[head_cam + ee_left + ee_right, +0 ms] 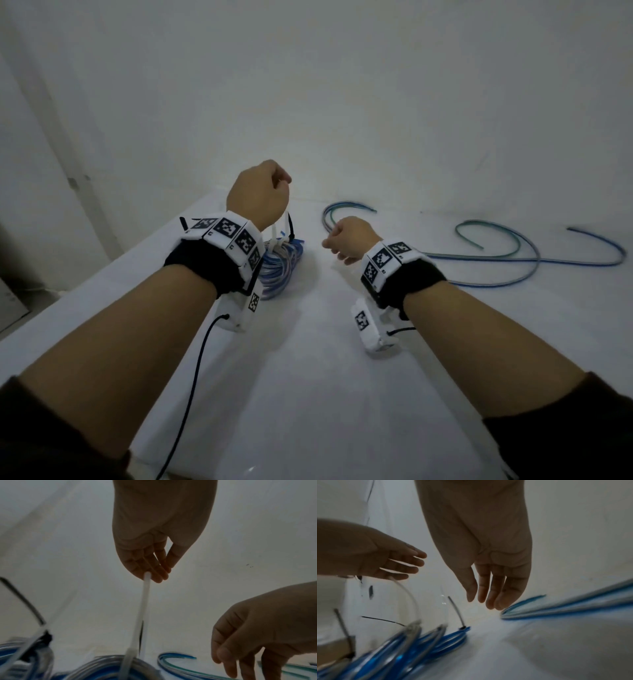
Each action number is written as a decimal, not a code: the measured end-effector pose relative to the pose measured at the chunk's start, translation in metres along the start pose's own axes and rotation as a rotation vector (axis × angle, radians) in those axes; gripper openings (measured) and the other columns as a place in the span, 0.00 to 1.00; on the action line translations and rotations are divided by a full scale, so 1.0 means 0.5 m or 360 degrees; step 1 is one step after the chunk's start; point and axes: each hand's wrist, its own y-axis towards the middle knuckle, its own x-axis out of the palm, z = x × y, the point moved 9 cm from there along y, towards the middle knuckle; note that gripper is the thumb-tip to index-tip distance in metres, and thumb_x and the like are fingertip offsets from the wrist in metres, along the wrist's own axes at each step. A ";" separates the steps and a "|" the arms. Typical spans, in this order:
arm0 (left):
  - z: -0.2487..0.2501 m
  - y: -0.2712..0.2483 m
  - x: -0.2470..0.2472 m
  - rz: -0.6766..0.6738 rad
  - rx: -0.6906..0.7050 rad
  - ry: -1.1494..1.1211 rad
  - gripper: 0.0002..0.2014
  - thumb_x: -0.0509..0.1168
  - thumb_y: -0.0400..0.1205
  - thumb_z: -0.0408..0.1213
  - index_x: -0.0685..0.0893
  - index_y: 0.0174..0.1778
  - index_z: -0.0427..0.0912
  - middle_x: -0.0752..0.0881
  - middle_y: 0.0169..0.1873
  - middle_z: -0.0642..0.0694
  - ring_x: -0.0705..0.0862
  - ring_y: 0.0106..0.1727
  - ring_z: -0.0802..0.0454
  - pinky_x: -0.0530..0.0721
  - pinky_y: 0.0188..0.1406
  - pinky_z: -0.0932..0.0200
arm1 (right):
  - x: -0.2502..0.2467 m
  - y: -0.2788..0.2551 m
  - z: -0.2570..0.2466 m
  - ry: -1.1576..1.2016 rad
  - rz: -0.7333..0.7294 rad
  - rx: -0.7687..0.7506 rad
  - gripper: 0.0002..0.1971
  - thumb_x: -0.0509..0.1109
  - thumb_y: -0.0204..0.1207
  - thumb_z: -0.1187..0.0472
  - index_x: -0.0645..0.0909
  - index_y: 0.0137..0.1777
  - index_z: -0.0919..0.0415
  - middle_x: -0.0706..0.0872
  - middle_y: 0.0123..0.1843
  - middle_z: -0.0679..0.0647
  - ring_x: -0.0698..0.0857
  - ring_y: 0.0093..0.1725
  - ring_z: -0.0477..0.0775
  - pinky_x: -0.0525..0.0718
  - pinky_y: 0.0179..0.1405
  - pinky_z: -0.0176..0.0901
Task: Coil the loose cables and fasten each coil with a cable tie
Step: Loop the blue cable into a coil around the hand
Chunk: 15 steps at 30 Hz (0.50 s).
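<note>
We are at the fastening step. Our left hand is raised above the white tabletop, its fingers curled round the free tail of a translucent white plastic cable tie. The tie runs down to the coiled bundle of blue and clear cables, which rests on the tabletop just beside the left wrist; black ties also show on it. Our right hand hangs near the coil — fingers relaxed and nearly straight, holding nothing.

Several long loose blue and teal cables lie uncoiled on the right of the tabletop, well apart from the coil.

We judge that the next move calls for bracing the coil with the right hand, drawing the tail until the loop seats — then gathering the loose cables.
</note>
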 end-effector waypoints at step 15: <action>0.160 -0.049 0.305 -0.0970 0.0219 0.0181 0.13 0.60 0.83 0.39 0.80 0.62 0.42 0.82 0.61 0.44 0.79 0.62 0.47 0.75 0.58 0.58 | -0.130 -0.050 0.261 -0.0978 -0.0288 -0.0003 0.04 0.68 0.74 0.69 0.79 0.44 0.61 0.87 0.55 0.61 0.83 0.52 0.59 0.76 0.44 0.40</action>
